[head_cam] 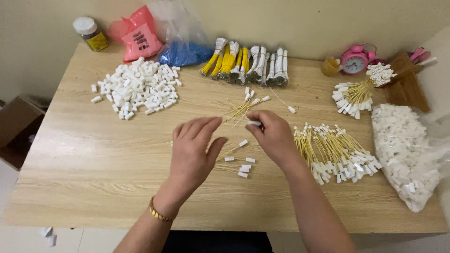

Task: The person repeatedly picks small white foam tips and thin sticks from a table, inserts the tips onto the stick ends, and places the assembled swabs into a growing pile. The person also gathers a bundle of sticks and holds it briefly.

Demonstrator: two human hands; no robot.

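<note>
Right hand [274, 138], frame centre: fingertips pinched on small white rectangular connector [253, 123] terminating thin yellow wire [236, 112].

Wire runs up-left to loose fan of same white-tipped wires on wooden table [93, 154].

Left hand [193, 150], centre-left: fingers loosely curled; grip on wire possibly present, cannot tell.

Loose white connectors [243, 166] lie between hands.
</note>
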